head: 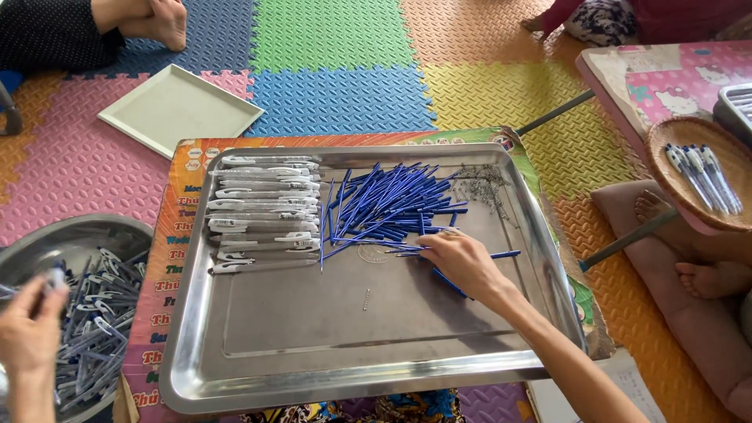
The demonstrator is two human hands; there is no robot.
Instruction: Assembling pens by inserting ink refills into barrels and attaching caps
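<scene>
Right hand (462, 262) on blue refills (392, 205), lying diagonally

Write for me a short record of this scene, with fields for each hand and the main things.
right hand: reaches into blue pen refills, fingers on them
left hand: raised over round bowl, pinching a small pale part
bowl contents: finished pens
steel tray: white pen barrels stacked left, small springs far right

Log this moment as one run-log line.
right hand: on blue refills | left hand: over bowl | tray: pen barrels
</scene>
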